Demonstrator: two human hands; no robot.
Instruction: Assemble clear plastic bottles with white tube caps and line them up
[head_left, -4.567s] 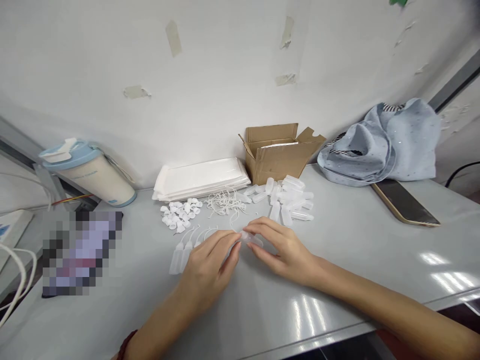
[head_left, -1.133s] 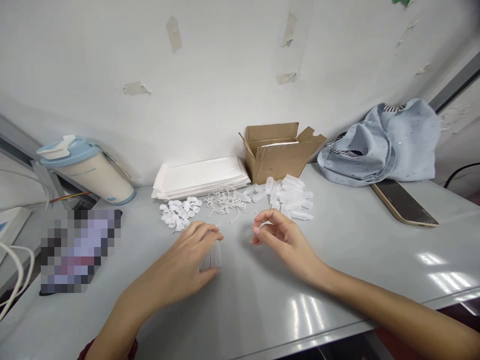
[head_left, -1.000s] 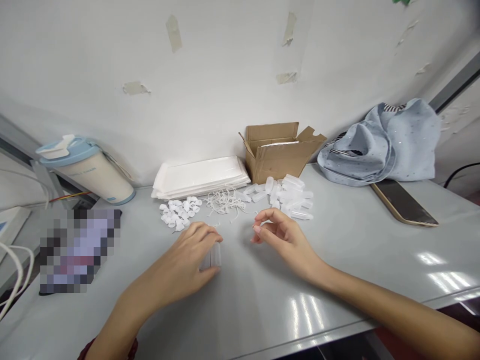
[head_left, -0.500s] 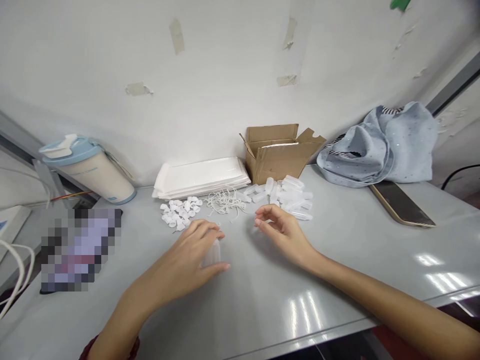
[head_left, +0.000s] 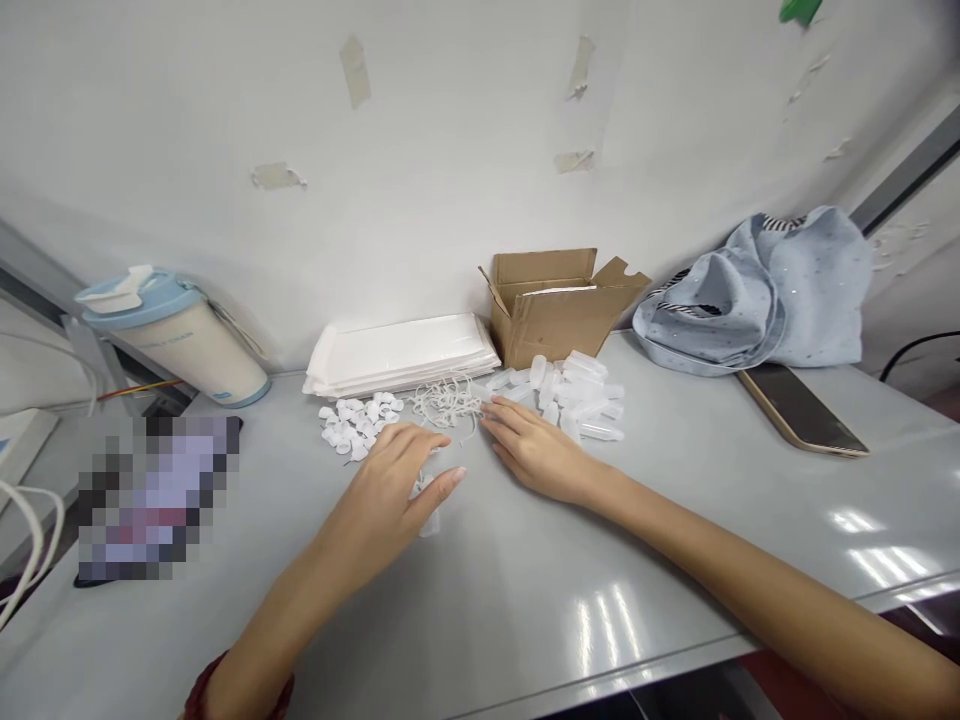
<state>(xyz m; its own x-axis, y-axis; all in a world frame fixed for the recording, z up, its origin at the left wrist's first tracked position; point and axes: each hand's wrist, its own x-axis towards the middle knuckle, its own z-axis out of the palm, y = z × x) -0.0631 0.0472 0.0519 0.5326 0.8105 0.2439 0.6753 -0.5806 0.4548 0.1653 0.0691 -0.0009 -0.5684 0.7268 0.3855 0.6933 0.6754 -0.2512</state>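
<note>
My left hand is over the grey table with its thumb and fingers apart. Beneath it, partly hidden, lies a clear plastic piece. Just behind that hand is a heap of small white caps. My right hand reaches to the edge of a tangle of white strings; its fingers are extended, and their tips are at the strings. Behind the right hand, a pile of translucent plastic tubes lies in front of the cardboard box.
A stack of white sheets and an open cardboard box stand against the wall. At the left are a tumbler and a blurred flat item. A blue cloth bag and a phone lie at the right.
My right hand has moved left to the strings and turned palm down, its fingers straightening. My left hand has shifted slightly, its thumb rising, and more of the clear piece shows below it.
</note>
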